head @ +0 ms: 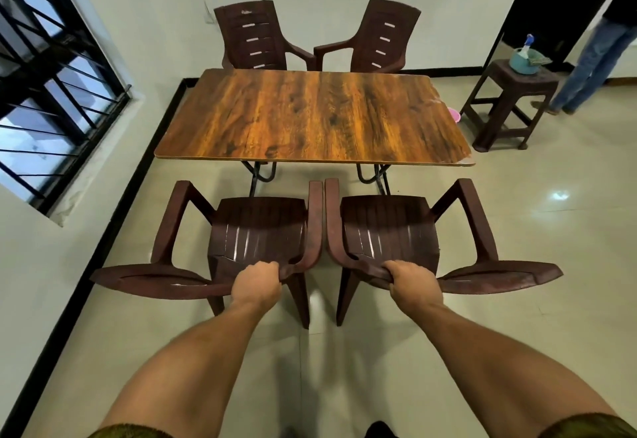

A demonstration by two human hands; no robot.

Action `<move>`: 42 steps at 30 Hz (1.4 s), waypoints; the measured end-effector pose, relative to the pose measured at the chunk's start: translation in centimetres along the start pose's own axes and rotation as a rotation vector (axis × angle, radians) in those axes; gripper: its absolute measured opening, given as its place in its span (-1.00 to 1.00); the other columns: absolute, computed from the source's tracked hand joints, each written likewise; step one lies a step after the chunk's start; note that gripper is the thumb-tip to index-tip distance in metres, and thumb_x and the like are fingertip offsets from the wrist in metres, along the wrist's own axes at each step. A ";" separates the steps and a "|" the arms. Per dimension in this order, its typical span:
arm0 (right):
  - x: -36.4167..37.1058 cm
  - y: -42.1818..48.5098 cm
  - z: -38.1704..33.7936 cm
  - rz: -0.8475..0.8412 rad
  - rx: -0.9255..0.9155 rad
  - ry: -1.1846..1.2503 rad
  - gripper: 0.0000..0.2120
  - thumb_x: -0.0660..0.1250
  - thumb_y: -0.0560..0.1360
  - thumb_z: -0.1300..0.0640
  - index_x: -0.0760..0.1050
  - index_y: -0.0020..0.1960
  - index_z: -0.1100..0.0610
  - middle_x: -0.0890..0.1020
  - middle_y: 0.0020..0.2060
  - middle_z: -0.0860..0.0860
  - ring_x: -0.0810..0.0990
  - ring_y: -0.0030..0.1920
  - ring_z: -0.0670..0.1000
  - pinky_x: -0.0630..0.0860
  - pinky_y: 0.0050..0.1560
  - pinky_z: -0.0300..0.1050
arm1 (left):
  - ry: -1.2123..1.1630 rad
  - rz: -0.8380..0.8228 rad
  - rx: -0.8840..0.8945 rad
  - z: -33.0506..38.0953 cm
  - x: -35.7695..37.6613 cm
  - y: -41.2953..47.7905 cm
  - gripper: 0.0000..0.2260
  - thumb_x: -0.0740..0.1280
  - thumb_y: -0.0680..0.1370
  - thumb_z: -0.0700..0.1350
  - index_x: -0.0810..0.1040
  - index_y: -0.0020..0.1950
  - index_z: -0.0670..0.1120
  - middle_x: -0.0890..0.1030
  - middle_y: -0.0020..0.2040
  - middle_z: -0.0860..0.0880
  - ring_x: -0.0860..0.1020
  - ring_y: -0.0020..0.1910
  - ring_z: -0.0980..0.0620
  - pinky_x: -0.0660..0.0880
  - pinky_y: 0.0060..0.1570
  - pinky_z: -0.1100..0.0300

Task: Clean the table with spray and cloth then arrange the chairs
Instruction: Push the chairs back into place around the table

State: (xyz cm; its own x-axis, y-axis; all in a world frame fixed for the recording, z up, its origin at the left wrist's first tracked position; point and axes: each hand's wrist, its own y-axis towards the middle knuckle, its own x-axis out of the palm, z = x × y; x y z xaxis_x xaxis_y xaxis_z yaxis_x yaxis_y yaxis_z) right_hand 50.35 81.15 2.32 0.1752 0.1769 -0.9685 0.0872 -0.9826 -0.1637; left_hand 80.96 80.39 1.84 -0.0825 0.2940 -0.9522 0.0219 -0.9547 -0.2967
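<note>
Glossy wood-grain table (310, 117) — likely laminate; matt plastic chairs (262, 230).

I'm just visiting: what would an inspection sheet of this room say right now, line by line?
Surface: wooden table top bare; near right corner chipped.
Job's things: left near chair and right near chair side by side, not pushed under; two far chairs against the far edge; spray bottle in a teal container on the stool.
Clutter: pink object behind the table's right edge.
Grippers: left hand grips the left chair's back, right hand the right chair's.
Cables: nothing seen.
Surroundings: barred window left; another person's legs by the doorway.
</note>
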 end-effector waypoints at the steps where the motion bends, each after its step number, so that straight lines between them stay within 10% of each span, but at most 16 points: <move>1: 0.0 0.0 0.0 0.001 -0.004 0.004 -0.75 0.23 0.52 0.15 0.55 0.15 -0.05 0.65 0.02 -0.06 0.60 0.02 0.08 0.48 -0.05 -0.04 | 0.004 0.012 0.023 0.1 0.1 0.1 -0.84 0.20 0.59 -0.11 0.54 0.10 -0.04 0.65 0.02 -0.08 0.62 0.00 -0.17 0.54 -0.02 -0.03; 21: 1.0 -0.5 0.6 0.024 -0.099 0.020 -0.73 0.25 0.54 0.06 0.54 0.21 -0.10 0.65 0.07 -0.13 0.59 0.09 0.02 0.54 0.02 -0.03 | -0.056 0.039 0.105 0.9 0.0 0.3 -0.84 0.22 0.60 -0.12 0.55 0.13 -0.02 0.64 0.05 -0.06 0.62 0.00 -0.12 0.53 0.01 -0.02; 26: 1.1 -0.9 0.5 -0.019 -0.160 -0.103 -0.34 0.23 0.49 -0.30 0.30 0.49 -0.02 0.43 0.42 -0.07 0.35 0.44 -0.02 0.20 0.50 0.00 | -0.076 0.009 0.156 0.8 -0.3 0.7 -0.80 0.27 0.61 -0.01 0.53 0.18 -0.04 0.63 0.13 -0.06 0.60 0.08 -0.11 0.52 0.13 -0.02; 29: 0.9 -1.1 -0.1 -0.010 -0.136 -0.087 -0.17 0.03 0.49 -0.45 0.11 0.60 0.01 0.17 0.58 -0.04 0.08 0.58 -0.01 -0.03 0.57 0.09 | -0.006 -0.030 0.216 0.6 -0.1 0.6 -0.45 0.24 0.58 0.26 0.37 0.45 -0.04 0.52 0.37 -0.05 0.50 0.34 -0.08 0.36 0.41 -0.07; 33: 0.4 -1.1 -2.7 0.045 -0.176 -0.066 -0.20 -0.07 0.52 -0.44 0.03 0.62 -0.01 0.02 0.62 -0.04 -0.09 0.61 -0.04 -0.15 0.58 0.10 | -0.039 0.010 0.201 -0.2 0.1 -0.5 -0.29 0.04 0.60 0.37 0.17 0.60 -0.06 0.37 0.52 -0.06 0.34 0.49 -0.08 0.16 0.54 -0.16; 42: 1.5 -0.9 -17.7 0.003 -0.423 0.052 -0.34 0.01 0.62 -0.28 0.00 0.63 -0.03 0.01 0.62 -0.04 -0.07 0.61 -0.03 -0.11 0.59 0.12 | -0.044 0.088 0.140 -7.8 0.3 -4.1 -0.48 -0.04 0.67 0.23 0.36 0.49 -0.02 0.50 0.39 -0.02 0.43 0.39 -0.04 0.21 0.49 -0.10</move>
State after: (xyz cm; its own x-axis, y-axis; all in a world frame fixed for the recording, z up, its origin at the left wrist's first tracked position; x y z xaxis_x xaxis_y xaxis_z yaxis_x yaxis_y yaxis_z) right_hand 67.89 83.27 4.35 0.2242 0.1873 -0.9564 0.4798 -0.8754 -0.0589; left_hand 88.66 84.75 2.16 -0.1297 0.2100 -0.9691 -0.1078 -0.9745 -0.1967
